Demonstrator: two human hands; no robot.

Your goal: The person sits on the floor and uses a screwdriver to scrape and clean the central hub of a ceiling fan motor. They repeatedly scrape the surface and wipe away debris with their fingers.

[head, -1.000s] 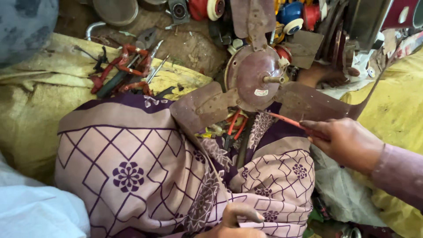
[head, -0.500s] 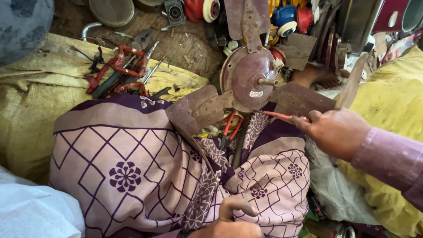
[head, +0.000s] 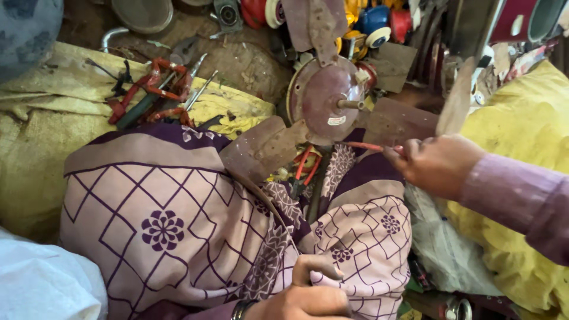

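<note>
**Operator:** Hands first, head view. Right hand (head: 435, 163) enters from the right edge, fingers curled tight around a thin red-handled tool (head: 364, 146); its tip points left toward the fan. Left hand (head: 308, 293) sits at the bottom edge, fingers folded in on the patterned purple cloth (head: 160, 207); whether it grips anything else, I cannot tell.

**Observer:** Position of the fan?

**Operator:** Rusty brown fan assembly (head: 326, 98) is at upper centre, round motor housing facing the camera, short shaft (head: 351, 104) sticking out to the right. One blade (head: 264, 147) slants down-left and rests against the cloth; another blade (head: 394, 121) runs right, just above the red tool. A third stands upward toward the top edge.

**Observer:** Surroundings, same view?

**Operator:** Red and orange wires (head: 305, 166) hang below the housing, between the cloth folds. Red-handled hand tools (head: 154, 95) lie in a pile on a yellowish sack (head: 35, 136) at upper left. Yellow fabric (head: 521, 124) fills the right side, and a pink sleeve (head: 521, 198) covers the right forearm.
</note>
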